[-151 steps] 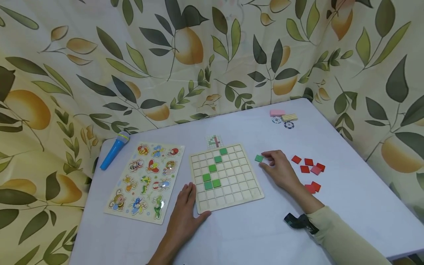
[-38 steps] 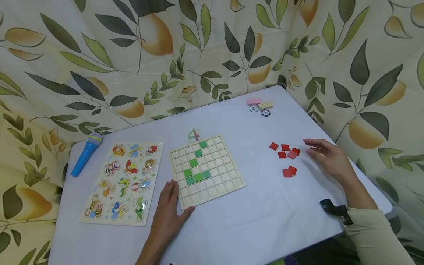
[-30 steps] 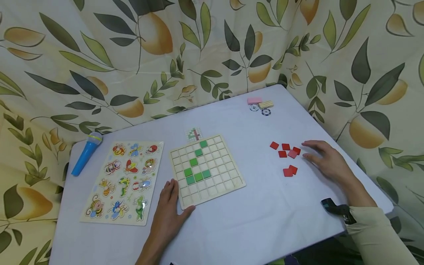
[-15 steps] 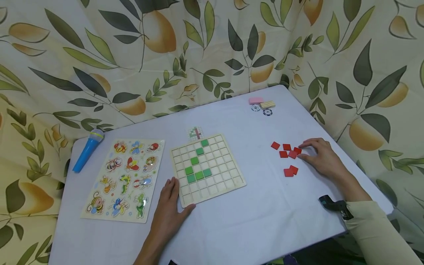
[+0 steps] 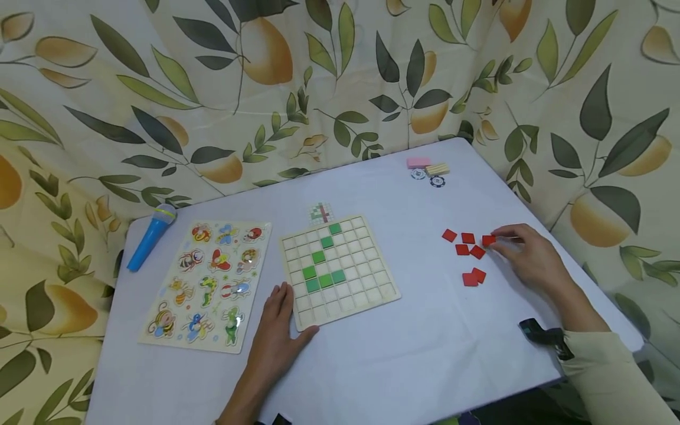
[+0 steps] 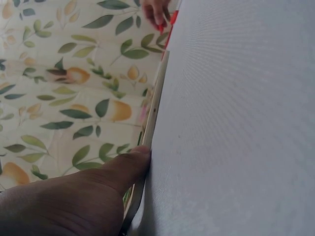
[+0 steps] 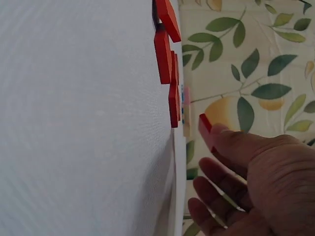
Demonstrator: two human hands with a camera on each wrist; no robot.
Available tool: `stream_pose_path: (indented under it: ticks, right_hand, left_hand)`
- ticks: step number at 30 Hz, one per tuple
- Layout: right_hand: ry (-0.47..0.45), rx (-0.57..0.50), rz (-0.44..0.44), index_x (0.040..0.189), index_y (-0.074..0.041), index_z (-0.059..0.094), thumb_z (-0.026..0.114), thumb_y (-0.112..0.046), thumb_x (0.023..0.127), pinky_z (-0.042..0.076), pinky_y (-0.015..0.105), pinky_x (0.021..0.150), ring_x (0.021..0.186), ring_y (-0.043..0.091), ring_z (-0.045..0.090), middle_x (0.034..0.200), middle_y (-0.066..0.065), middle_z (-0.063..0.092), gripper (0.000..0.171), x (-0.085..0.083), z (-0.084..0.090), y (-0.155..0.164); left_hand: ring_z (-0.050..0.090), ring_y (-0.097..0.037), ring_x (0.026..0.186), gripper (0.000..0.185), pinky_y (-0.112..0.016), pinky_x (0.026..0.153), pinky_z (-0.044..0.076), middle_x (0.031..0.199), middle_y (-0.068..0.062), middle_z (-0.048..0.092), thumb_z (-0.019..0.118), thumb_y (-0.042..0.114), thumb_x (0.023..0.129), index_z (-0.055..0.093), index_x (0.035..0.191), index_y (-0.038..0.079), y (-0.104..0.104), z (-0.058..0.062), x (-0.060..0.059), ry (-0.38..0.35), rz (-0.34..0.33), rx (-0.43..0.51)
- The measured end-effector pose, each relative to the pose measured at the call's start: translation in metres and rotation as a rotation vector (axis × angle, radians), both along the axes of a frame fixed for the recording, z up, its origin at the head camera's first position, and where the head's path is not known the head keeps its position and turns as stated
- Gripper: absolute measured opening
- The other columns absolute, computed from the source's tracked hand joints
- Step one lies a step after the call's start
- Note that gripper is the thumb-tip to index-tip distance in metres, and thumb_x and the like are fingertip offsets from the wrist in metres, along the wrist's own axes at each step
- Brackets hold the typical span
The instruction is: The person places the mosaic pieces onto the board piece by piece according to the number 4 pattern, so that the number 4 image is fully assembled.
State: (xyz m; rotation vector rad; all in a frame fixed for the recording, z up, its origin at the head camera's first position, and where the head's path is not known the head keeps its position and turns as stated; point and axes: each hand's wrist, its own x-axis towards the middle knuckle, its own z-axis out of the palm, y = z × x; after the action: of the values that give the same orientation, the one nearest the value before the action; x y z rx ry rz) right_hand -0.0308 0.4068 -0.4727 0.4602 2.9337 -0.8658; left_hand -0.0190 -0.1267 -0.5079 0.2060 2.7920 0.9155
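Observation:
My right hand (image 5: pixel 531 262) pinches a red square tile (image 5: pixel 489 241) between thumb and fingers; the right wrist view shows this red tile (image 7: pixel 206 130) lifted off the table. Several more red tiles (image 5: pixel 462 249) lie flat just left of that hand, two of them overlapping nearer to me. My left hand (image 5: pixel 273 330) rests against the lower left corner of a pale wooden grid board (image 5: pixel 366 302). In the left wrist view its thumb (image 6: pixel 133 164) touches the board's edge. Several green tiles (image 5: pixel 324 280) sit in cells of the board, in a slanting line with a hook at the bottom.
A small pattern card (image 5: pixel 321 212) lies behind the board. To the left are an insect picture puzzle (image 5: pixel 212 289) and a blue toy microphone (image 5: pixel 151 239). Far back stand a pink block (image 5: pixel 418 162), a pale yellow stack (image 5: pixel 437 169) and two poker chips (image 5: pixel 437 182).
A green tile beside my right hand went into the board. The right hand then moved over to the red tiles and picked one up. My left hand stayed at the board's corner.

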Motion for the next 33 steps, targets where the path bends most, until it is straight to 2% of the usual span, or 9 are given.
stream_pose_path:
  ticks: [4, 10, 16, 21, 23, 28, 30, 33]
  right_hand:
    - [0.053, 0.020, 0.019, 0.146, -0.007, 0.058, 0.066, -0.030, 0.106, 0.044, 0.077, 0.103, 0.136, 0.056, 0.045, 0.148, 0.030, 0.053, 0.046, 0.001, 0.010, -0.007]
    - [0.157, 0.048, 0.130, 0.138, -0.005, 0.064, 0.076, -0.016, 0.099, 0.052, 0.070, 0.098, 0.129, 0.049, 0.054, 0.137, 0.026, 0.063, 0.042, -0.004, 0.032, -0.033]
    - [0.169, 0.023, 0.212, 0.137, -0.008, 0.065, 0.078, -0.014, 0.098, 0.056, 0.069, 0.096, 0.130, 0.046, 0.055, 0.138, 0.022, 0.063, 0.042, -0.013, 0.053, -0.065]
    - [0.168, 0.010, 0.272, 0.136, -0.009, 0.067, 0.079, -0.012, 0.097, 0.059, 0.066, 0.098, 0.131, 0.043, 0.057, 0.139, 0.019, 0.064, 0.041, -0.028, 0.064, -0.091]
    - [0.180, 0.006, 0.298, 0.136, -0.010, 0.068, 0.079, -0.012, 0.096, 0.061, 0.062, 0.096, 0.129, 0.041, 0.060, 0.138, 0.018, 0.065, 0.041, -0.034, 0.066, -0.100]
    - [0.199, 0.008, 0.383, 0.132, -0.009, 0.069, 0.079, -0.012, 0.097, 0.060, 0.060, 0.100, 0.124, 0.038, 0.063, 0.135, 0.016, 0.068, 0.037, -0.052, 0.068, -0.126]
    - [0.183, 0.012, 0.422, 0.131, -0.008, 0.069, 0.078, -0.012, 0.097, 0.057, 0.061, 0.106, 0.125, 0.038, 0.063, 0.133, 0.016, 0.068, 0.035, -0.061, 0.070, -0.139]
    - [0.145, 0.016, 0.486, 0.130, -0.006, 0.070, 0.077, -0.011, 0.098, 0.057, 0.057, 0.108, 0.126, 0.038, 0.064, 0.132, 0.016, 0.068, 0.032, -0.076, 0.072, -0.159]
  left_hand:
    - [0.015, -0.036, 0.169, 0.112, -0.060, 0.132, 0.028, 0.179, -0.011, 0.022, 0.091, 0.041, 0.085, 0.025, 0.170, 0.012, 0.000, -0.001, -0.001, 0.007, -0.001, -0.003]
    - [0.012, -0.032, 0.170, 0.112, -0.058, 0.134, 0.025, 0.180, -0.008, 0.020, 0.090, 0.044, 0.085, 0.023, 0.170, 0.014, 0.000, -0.001, -0.002, -0.013, -0.001, 0.006]
    - [0.014, -0.036, 0.169, 0.111, -0.060, 0.132, 0.028, 0.180, -0.011, 0.021, 0.090, 0.042, 0.085, 0.025, 0.170, 0.011, 0.001, -0.001, -0.003, 0.011, -0.007, 0.006]
    - [0.014, -0.035, 0.169, 0.111, -0.060, 0.132, 0.028, 0.180, -0.010, 0.021, 0.090, 0.041, 0.085, 0.025, 0.170, 0.012, 0.000, 0.000, -0.002, 0.004, 0.007, 0.005]
    - [0.014, -0.036, 0.169, 0.111, -0.060, 0.132, 0.028, 0.180, -0.010, 0.021, 0.090, 0.041, 0.085, 0.026, 0.170, 0.012, 0.000, 0.000, -0.003, 0.004, 0.010, 0.010]
    - [0.015, -0.036, 0.169, 0.110, -0.060, 0.132, 0.029, 0.179, -0.010, 0.022, 0.091, 0.042, 0.085, 0.027, 0.169, 0.011, 0.000, -0.001, -0.003, 0.015, 0.003, 0.022]
    - [0.015, -0.035, 0.169, 0.110, -0.060, 0.132, 0.030, 0.179, -0.010, 0.022, 0.091, 0.042, 0.085, 0.027, 0.169, 0.012, 0.000, -0.001, -0.003, 0.018, 0.001, 0.023]
    - [0.016, -0.035, 0.168, 0.110, -0.060, 0.131, 0.030, 0.179, -0.010, 0.023, 0.091, 0.042, 0.084, 0.028, 0.169, 0.011, 0.001, -0.002, -0.002, 0.023, 0.004, 0.020]
